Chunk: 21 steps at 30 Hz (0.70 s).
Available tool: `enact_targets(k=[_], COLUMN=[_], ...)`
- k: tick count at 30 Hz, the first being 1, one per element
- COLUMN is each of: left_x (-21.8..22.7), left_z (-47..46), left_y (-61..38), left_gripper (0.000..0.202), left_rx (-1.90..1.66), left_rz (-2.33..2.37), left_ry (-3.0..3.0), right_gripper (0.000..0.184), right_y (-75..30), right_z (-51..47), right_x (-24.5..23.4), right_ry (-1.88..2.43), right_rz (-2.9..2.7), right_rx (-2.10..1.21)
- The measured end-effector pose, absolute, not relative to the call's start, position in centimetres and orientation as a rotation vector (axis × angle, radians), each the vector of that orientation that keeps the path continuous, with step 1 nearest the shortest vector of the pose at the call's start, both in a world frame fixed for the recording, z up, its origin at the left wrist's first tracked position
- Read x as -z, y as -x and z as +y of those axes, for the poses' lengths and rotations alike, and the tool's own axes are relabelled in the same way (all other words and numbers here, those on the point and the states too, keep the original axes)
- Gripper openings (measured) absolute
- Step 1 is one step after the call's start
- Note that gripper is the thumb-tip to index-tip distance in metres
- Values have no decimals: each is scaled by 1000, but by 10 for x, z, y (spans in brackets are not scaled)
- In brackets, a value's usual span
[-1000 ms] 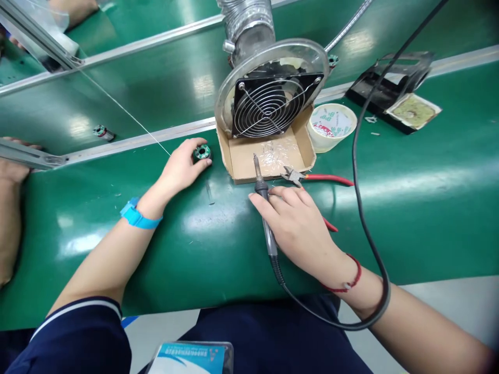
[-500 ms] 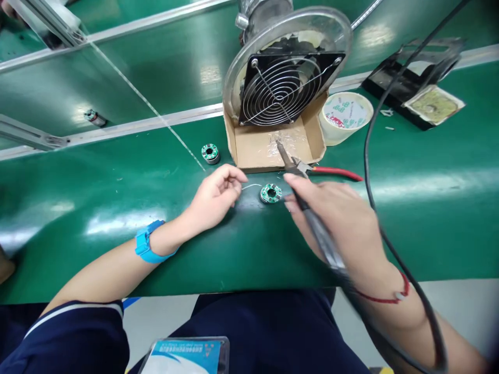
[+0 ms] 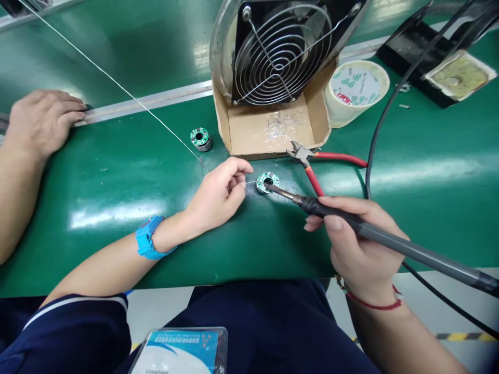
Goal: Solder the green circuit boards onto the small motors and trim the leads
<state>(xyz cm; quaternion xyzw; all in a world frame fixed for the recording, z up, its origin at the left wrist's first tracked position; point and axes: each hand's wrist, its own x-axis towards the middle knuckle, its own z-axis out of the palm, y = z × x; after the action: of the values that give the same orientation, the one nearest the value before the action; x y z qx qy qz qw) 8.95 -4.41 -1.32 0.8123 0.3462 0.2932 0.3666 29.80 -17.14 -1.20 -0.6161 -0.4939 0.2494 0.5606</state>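
Note:
My right hand is closed round a soldering iron, whose tip reaches a small round part with a green circuit board on top. Pinched in my left hand is a thin solder wire; its free end meets the board's left side near the iron tip. The wire's other length runs up and away to the upper left. Another round part with a green board stands behind my left hand. Red-handled cutters lie open between my right hand and the cardboard box.
A cardboard box with clipped wire bits sits before a fan with a wire guard. Right of it stand a tape roll and an iron stand with a sponge. Another person's hand rests at the left.
My right hand has swung the soldering iron from over the box down to the round part. Another person's hand has come in at the left. The view has shifted closer.

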Motion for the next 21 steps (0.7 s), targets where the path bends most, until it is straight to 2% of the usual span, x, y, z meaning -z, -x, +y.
enact_targets(k=[21], left_x=[15], left_z=[-44], left_y=[-97], left_gripper=[29], left_rx=[-745], left_rz=[809], left_ry=[-2170], right_gripper=[22], right_y=[-296], right_z=[-173], right_x=[10], right_ry=[1510], right_rz=[-1139], right_rx=[-533])
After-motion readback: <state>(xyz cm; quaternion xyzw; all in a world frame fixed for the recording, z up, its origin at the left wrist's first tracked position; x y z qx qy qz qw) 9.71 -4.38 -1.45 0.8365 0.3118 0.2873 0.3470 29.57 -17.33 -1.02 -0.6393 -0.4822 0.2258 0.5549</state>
